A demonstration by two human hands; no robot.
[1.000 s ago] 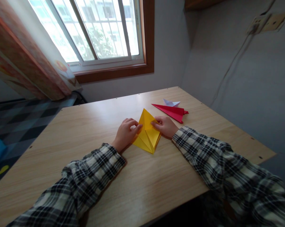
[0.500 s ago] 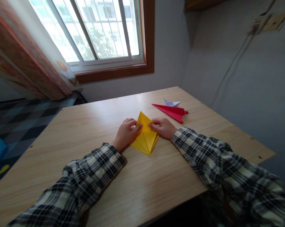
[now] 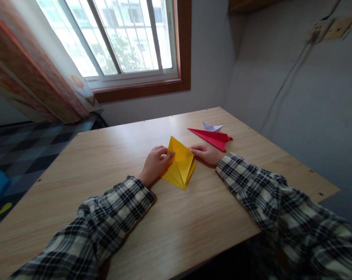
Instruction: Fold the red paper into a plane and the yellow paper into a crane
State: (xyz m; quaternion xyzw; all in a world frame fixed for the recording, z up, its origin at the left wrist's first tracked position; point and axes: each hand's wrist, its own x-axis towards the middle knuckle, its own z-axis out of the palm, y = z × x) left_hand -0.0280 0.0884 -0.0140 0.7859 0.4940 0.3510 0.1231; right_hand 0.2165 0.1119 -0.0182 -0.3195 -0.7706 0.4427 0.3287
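A folded sheet of yellow paper (image 3: 180, 157) with diamond-like facets and creases lies tilted on the table, its top point facing the window. My left hand (image 3: 155, 163) is closed on its left edge, thumb on the front face and fingers partly hidden behind. At the right corner, my right hand (image 3: 206, 152) has its thumb and fingertips pressed together against the paper's edge. Loose layers stand slightly apart along the lower right side.
Beyond my right hand lie a red paper plane (image 3: 211, 137) and a white paper boat (image 3: 212, 127). The wooden table (image 3: 111, 155) reaches toward a window with a curtain (image 3: 47, 66) at left. A cable hangs from a wall socket (image 3: 317, 31).
My right hand has slid right, its thumb moving off the paper's front face to the right corner. The paper has shifted slightly left; my left hand keeps its grip.
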